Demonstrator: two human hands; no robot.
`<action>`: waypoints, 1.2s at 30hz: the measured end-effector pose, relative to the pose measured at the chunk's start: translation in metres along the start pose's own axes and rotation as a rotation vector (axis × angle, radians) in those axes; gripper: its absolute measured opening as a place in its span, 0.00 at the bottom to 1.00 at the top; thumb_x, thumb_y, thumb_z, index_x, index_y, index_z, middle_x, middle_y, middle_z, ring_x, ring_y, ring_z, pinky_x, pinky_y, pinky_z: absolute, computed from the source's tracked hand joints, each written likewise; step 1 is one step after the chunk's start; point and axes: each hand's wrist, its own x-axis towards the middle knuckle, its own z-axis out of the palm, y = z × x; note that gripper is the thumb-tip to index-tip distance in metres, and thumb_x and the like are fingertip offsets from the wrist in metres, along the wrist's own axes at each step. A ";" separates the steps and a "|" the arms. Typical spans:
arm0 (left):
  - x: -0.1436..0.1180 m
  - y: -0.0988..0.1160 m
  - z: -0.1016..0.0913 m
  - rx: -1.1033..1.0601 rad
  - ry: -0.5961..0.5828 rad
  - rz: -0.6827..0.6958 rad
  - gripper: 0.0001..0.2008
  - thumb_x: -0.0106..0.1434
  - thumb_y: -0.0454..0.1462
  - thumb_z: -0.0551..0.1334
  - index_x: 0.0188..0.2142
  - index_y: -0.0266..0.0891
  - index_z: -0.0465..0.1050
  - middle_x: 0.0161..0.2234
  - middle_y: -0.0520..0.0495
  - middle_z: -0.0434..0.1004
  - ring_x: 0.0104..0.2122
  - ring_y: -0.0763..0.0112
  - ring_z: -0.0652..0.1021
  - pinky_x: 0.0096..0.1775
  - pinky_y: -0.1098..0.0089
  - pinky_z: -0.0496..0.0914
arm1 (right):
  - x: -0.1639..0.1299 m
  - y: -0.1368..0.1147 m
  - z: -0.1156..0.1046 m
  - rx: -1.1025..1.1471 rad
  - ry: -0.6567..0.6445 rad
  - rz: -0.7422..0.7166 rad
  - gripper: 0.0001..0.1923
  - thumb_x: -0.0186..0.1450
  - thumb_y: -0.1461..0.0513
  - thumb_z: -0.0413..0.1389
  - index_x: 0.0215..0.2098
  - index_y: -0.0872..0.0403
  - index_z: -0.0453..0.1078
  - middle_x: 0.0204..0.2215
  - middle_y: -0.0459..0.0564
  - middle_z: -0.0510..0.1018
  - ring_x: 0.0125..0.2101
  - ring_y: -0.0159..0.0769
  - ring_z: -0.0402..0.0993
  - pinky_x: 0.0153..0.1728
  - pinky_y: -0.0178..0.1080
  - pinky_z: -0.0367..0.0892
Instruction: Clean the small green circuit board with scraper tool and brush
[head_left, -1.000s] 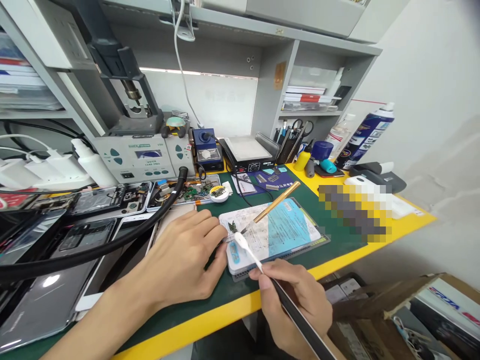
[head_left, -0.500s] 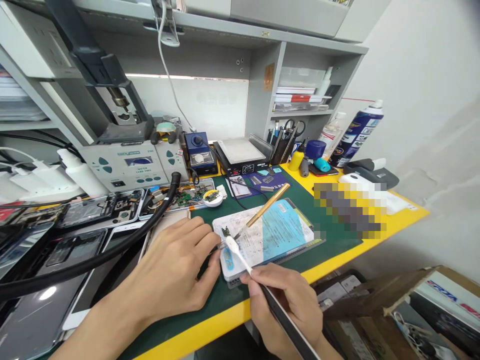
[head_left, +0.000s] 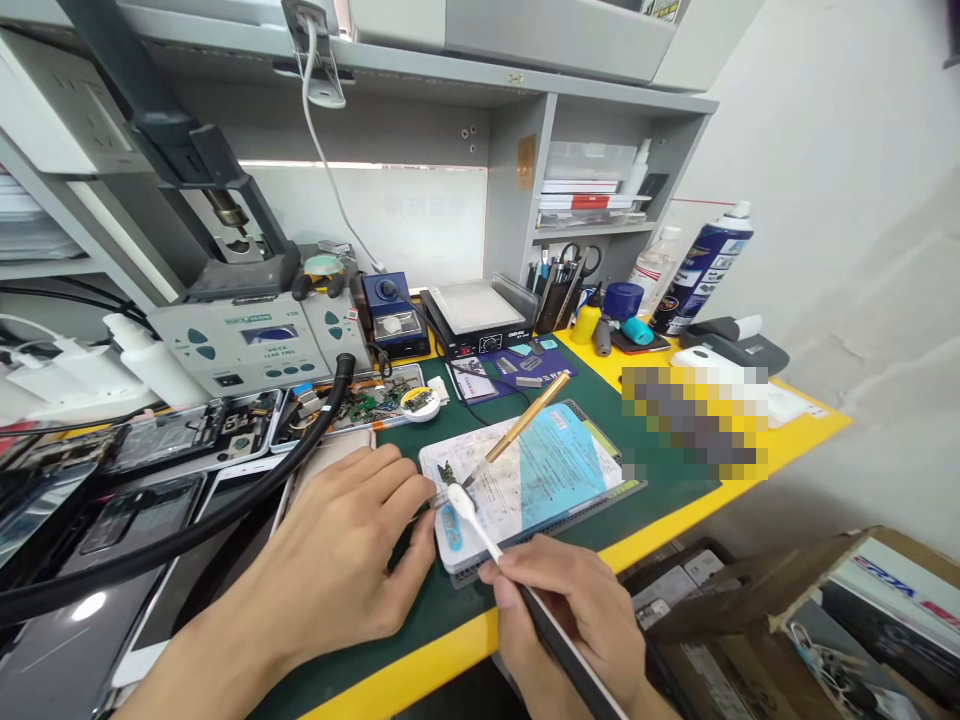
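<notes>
Green mat [head_left: 660, 500] under everything in the head view, edged by a yellow strip along the near side and out to the right. On that mat, a white and blue work pad [head_left: 540, 480], taken here as the landmark. Little open room left of the pad: opened phones [head_left: 187, 440] and a thick black hose [head_left: 225, 500] crowding that side. More bare mat right of the pad, up to a blurred patch. Behind the pad, a rework station [head_left: 247, 340], a small hot plate [head_left: 476, 315] and a blue spray can [head_left: 701, 270] far back right. Beyond the near edge, right of the pad, an open cardboard box [head_left: 787, 600].

Left hand [head_left: 337, 570] flat on the mat at the pad's left edge, fingers curled loosely, fingertips pinching a small green circuit board [head_left: 448, 472] lying on the pad's left corner. Right hand [head_left: 570, 620] just below the pad's near edge, fingers closed around a cotton swab [head_left: 472, 520] together with a dark slim tool; swab's white tip right beside the board, contact not clear. Across the pad, a gold-handled tool [head_left: 521, 425] lying slantwise, tip pointing at the board.
</notes>
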 end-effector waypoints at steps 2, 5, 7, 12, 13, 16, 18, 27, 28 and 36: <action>0.000 0.000 0.000 -0.005 0.001 0.002 0.08 0.69 0.33 0.57 0.37 0.35 0.76 0.28 0.46 0.69 0.30 0.60 0.69 0.32 0.60 0.63 | 0.001 0.000 0.000 -0.007 -0.021 -0.002 0.14 0.59 0.72 0.58 0.42 0.54 0.74 0.29 0.49 0.84 0.29 0.34 0.84 0.32 0.31 0.80; 0.000 0.000 0.000 -0.007 -0.001 0.002 0.08 0.69 0.33 0.57 0.37 0.35 0.76 0.28 0.45 0.69 0.31 0.60 0.69 0.32 0.59 0.63 | 0.003 -0.002 0.000 -0.028 -0.070 0.016 0.16 0.59 0.72 0.59 0.44 0.53 0.73 0.30 0.49 0.85 0.31 0.36 0.85 0.34 0.32 0.80; -0.001 0.000 0.000 -0.003 -0.005 0.001 0.08 0.69 0.33 0.57 0.37 0.36 0.76 0.28 0.45 0.69 0.30 0.60 0.69 0.32 0.59 0.63 | 0.002 -0.003 0.001 -0.027 -0.057 0.028 0.16 0.59 0.72 0.59 0.43 0.52 0.73 0.29 0.49 0.85 0.30 0.36 0.85 0.33 0.33 0.80; -0.002 0.000 -0.001 -0.007 -0.013 -0.001 0.08 0.69 0.33 0.57 0.36 0.36 0.75 0.29 0.45 0.70 0.31 0.59 0.70 0.33 0.59 0.64 | -0.004 0.000 0.004 -0.037 0.052 0.067 0.13 0.59 0.71 0.58 0.39 0.50 0.74 0.25 0.47 0.83 0.25 0.35 0.82 0.28 0.34 0.78; -0.002 0.000 -0.001 -0.010 -0.013 0.000 0.08 0.69 0.33 0.57 0.36 0.36 0.75 0.29 0.45 0.70 0.32 0.59 0.70 0.33 0.59 0.64 | -0.006 0.001 0.004 -0.039 0.038 0.054 0.13 0.59 0.70 0.58 0.40 0.50 0.74 0.26 0.47 0.83 0.25 0.36 0.83 0.28 0.34 0.78; -0.001 0.001 -0.002 -0.013 -0.011 -0.002 0.08 0.69 0.32 0.57 0.36 0.36 0.75 0.29 0.45 0.70 0.32 0.59 0.70 0.33 0.59 0.63 | -0.008 0.003 0.003 -0.030 -0.020 0.026 0.14 0.59 0.70 0.59 0.43 0.51 0.74 0.28 0.49 0.84 0.28 0.37 0.84 0.29 0.34 0.79; -0.001 0.002 -0.002 -0.010 -0.014 -0.008 0.08 0.69 0.32 0.56 0.36 0.36 0.75 0.29 0.45 0.70 0.32 0.59 0.70 0.33 0.59 0.63 | -0.008 0.003 0.004 -0.023 0.006 0.025 0.13 0.59 0.70 0.58 0.41 0.52 0.74 0.27 0.49 0.83 0.27 0.37 0.84 0.29 0.34 0.79; 0.000 0.003 -0.002 -0.020 -0.006 -0.001 0.08 0.69 0.32 0.57 0.36 0.35 0.75 0.28 0.45 0.69 0.30 0.60 0.69 0.32 0.59 0.63 | 0.000 0.001 0.006 -0.031 0.056 0.002 0.14 0.58 0.71 0.57 0.39 0.50 0.73 0.24 0.46 0.83 0.23 0.36 0.82 0.25 0.33 0.76; 0.000 0.003 -0.002 -0.019 -0.006 -0.001 0.08 0.69 0.32 0.57 0.36 0.35 0.75 0.28 0.45 0.69 0.30 0.60 0.68 0.31 0.59 0.62 | 0.000 0.001 0.006 -0.025 0.050 -0.001 0.14 0.58 0.71 0.57 0.39 0.50 0.73 0.24 0.46 0.83 0.23 0.36 0.82 0.24 0.33 0.76; 0.000 0.002 -0.001 -0.002 0.004 0.001 0.08 0.69 0.32 0.57 0.38 0.35 0.75 0.28 0.45 0.70 0.31 0.60 0.69 0.32 0.59 0.63 | -0.009 0.002 -0.001 0.014 0.083 0.149 0.12 0.59 0.71 0.59 0.38 0.50 0.75 0.25 0.46 0.82 0.25 0.34 0.81 0.29 0.33 0.78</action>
